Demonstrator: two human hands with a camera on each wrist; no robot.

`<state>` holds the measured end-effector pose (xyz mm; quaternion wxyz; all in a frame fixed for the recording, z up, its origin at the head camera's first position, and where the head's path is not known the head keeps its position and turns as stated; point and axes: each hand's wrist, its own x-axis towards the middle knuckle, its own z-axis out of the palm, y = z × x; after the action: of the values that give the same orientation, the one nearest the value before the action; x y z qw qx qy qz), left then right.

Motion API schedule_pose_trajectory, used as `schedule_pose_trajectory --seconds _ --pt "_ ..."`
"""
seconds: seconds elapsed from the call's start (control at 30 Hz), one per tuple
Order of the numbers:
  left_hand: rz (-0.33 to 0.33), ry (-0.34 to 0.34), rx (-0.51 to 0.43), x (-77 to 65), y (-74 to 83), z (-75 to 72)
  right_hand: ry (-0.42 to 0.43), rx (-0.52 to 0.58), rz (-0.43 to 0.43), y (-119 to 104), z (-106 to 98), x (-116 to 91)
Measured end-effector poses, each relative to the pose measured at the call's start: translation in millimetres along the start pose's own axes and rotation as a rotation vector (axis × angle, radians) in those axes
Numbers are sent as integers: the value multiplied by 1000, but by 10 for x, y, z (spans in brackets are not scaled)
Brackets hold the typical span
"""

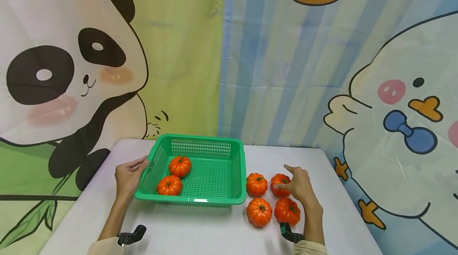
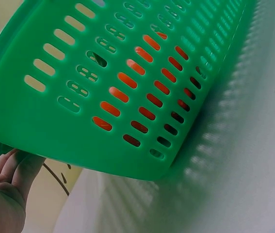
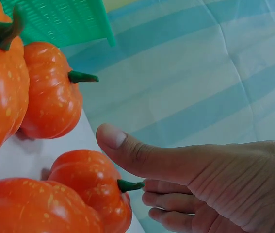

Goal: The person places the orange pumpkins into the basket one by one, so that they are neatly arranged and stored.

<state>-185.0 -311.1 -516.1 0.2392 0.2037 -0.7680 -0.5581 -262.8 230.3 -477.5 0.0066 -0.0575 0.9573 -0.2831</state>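
Right hand [image 1: 299, 184] is hovering unclenched at the back-right pumpkin [image 1: 280, 178], which is sitting on the surface [image 1: 200, 231] right of the green basket [image 1: 222, 201]; left hand [image 1: 129, 178] is pinching the basket's rim; pumpkin is looking light, stiff, slick, likely best gripped round its sides

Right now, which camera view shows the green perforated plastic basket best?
The head view: it shows the green perforated plastic basket almost whole, rim and floor included. The left wrist view shows only some slotted wall and rim, close up; the right wrist view, just a piece cut by the picture's top edge.
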Motion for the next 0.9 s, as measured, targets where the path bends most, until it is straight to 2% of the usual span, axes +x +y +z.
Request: schedule_pose_trajectory --seconds 0.23,0.9 --pt "-15 14 31 -15 -8 -13 -19 3 -9 59 43 3" --pt "-6 -2 22 9 -12 -14 2 4 -9 166 160 -24"
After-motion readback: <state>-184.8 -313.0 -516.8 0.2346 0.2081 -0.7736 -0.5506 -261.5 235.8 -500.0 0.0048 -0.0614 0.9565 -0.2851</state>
